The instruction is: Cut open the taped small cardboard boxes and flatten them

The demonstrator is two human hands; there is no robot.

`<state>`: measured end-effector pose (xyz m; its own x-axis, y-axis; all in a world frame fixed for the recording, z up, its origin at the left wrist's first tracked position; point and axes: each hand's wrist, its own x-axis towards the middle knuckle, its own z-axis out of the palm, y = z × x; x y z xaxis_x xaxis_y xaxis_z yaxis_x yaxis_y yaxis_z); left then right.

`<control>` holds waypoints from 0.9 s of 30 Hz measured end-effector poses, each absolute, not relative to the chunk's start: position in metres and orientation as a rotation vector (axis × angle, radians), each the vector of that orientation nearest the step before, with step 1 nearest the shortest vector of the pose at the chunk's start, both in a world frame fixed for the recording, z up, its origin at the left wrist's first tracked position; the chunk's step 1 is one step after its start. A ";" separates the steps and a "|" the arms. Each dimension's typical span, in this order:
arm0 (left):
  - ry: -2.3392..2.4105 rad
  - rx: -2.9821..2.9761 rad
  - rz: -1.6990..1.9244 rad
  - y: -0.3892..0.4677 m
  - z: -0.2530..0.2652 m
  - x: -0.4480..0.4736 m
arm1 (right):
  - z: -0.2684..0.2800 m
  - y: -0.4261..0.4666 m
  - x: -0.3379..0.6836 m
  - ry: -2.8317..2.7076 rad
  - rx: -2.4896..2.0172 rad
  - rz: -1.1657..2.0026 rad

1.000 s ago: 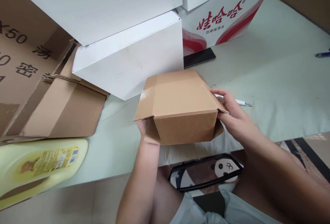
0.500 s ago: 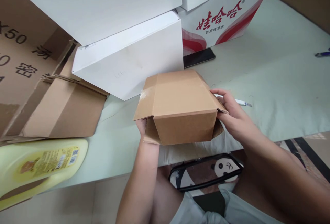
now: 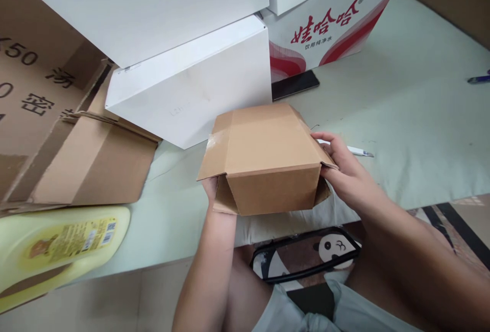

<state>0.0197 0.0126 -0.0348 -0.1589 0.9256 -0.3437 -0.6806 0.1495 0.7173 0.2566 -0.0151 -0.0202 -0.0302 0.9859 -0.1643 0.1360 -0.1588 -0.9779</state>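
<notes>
Carton: a small brown carton (image 3: 273,141) sits at the near edge of the table (image 3: 429,123), between the two hands, its side flaps sticking out left and right.
Left hand: the left hand (image 3: 210,188) reaches under the left flap; its fingers are hidden, so I cannot tell their state.
Right hand: the right hand (image 3: 342,163) holds the carton's right flap, fingers curled around its edge.
Cutter: a white cutter (image 3: 360,151) lies on the table just beyond the right hand, partly hidden by it.
Phone: a black phone (image 3: 296,85) lies farther off, by the red-printed box (image 3: 333,31).
Far left: a white box (image 3: 191,97) stands behind the carton.
Near left: a yellow bottle (image 3: 118,250) lies below brown cardboard (image 3: 103,153).
Far right: a pen (image 3: 478,80).
</notes>
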 end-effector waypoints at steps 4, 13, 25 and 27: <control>0.955 0.343 1.457 0.013 -0.036 0.019 | -0.020 -0.015 0.257 -1.265 -1.407 1.298; 0.920 0.333 1.434 0.011 -0.033 0.020 | -0.020 -0.015 0.257 -1.259 -1.411 1.304; 0.884 0.318 1.439 0.011 -0.029 0.023 | -0.021 -0.015 0.259 -1.270 -1.419 1.285; 0.875 0.312 1.447 0.011 -0.027 0.024 | -0.022 -0.015 0.259 -1.269 -1.401 1.282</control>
<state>0.0243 0.0110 -0.0273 -0.1101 0.9382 -0.3281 -0.7264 0.1493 0.6708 0.2588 -0.0152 -0.0223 -0.0317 0.9882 -0.1497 0.1392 -0.1440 -0.9797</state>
